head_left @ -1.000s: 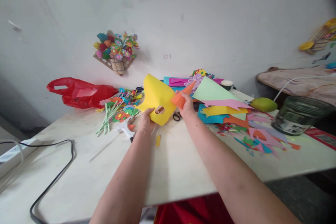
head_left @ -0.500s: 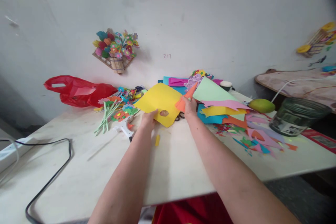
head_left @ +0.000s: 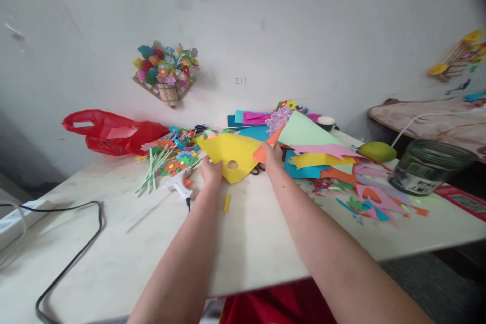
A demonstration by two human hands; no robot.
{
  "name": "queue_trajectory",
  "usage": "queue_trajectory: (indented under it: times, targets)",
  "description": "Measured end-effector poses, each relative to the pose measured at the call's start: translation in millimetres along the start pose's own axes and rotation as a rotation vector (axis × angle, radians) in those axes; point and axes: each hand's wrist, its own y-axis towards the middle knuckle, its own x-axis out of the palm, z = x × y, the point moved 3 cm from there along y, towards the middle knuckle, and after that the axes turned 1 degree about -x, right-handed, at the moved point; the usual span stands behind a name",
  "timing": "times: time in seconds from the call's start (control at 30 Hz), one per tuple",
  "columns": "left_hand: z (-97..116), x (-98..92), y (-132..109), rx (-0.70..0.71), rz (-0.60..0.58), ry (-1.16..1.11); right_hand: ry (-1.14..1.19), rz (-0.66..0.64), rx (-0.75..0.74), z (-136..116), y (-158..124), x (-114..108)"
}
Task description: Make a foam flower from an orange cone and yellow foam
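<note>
A yellow craft sheet point(head_left: 243, 154) with an oval hole near its front edge lies bent between my hands, over the table. My left hand point(head_left: 211, 172) is closed at its left side, pinching that edge; the fingertips are partly hidden. My right hand point(head_left: 273, 157) is closed on an orange craft sheet point(head_left: 274, 137) that stands up beside the yellow one's right end. Dark scissor handles point(head_left: 258, 169) peek out under the yellow sheet. A thin yellow strip point(head_left: 227, 202) lies on the tabletop in front of it.
Left are a white glue gun point(head_left: 179, 185), pale green stems point(head_left: 152, 169), foam flowers point(head_left: 175, 164) and a red plastic bag point(head_left: 117, 131). Right are a pale green sheet point(head_left: 304, 131), coloured scraps point(head_left: 374, 210), a mango-like fruit point(head_left: 377, 152) and a glass jar point(head_left: 425, 169). A black cable point(head_left: 74, 250) crosses the left side.
The yellow sheet has sunk and its far edge has come down, so more of the blue sheets behind shows. My left hand has shifted slightly left; the orange sheet leans slightly lower.
</note>
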Motion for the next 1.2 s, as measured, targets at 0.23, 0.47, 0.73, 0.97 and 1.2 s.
queue_trajectory:
  times: [0.23, 0.47, 0.73, 0.97, 1.2]
  targets:
    - [2.4, -0.9, -3.6, 0.096, 0.011, 0.115, -0.363, 0.055, 0.047, -12.0, -8.3, -12.6]
    - [-3.9, -3.1, -2.0, 0.052, 0.044, -0.252, -0.424, 0.018, -0.114, -24.0, -13.9, -3.8]
    - [4.9, -12.0, -9.8, 0.166, 0.16, -0.161, -0.24, -0.152, -0.156, -17.7, -28.9, 14.7]
    - [27.2, 6.2, -23.5, 0.608, -0.171, -0.289, -0.361, -0.234, -0.209, -21.3, -41.3, 24.6]
    - [27.7, 24.3, -30.4, 0.485, -0.385, -0.446, -0.611, -0.382, -0.26, -29.4, -56.7, 32.8]
